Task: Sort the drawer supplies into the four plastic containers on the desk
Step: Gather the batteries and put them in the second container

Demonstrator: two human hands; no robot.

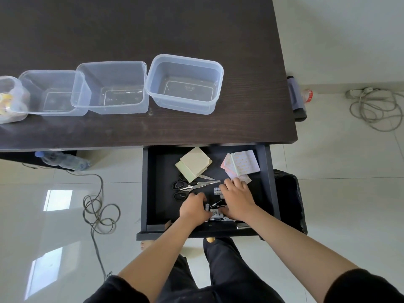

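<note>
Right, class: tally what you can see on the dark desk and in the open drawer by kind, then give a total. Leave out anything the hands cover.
Clear plastic containers on the desk: 4
Black-handled metal scissors in the drawer: 2
Pale yellow-green notepads: 2
Pastel patterned paper stack: 1
Total: 9

Both hands reach into the open drawer (150, 193) below the dark surface (153, 29): the left hand (193, 207) and right hand (237, 199) lie over a cluster of small black and white items (216, 205), and whether either holds one cannot be told. Scissors (196, 185) lie left of the hands, pale green note pads (193, 164) behind them, patterned pads (242, 164) to the right. Four clear containers stand in a row on the surface; the rightmost container (184, 84) and its two neighbours hold nothing
</note>
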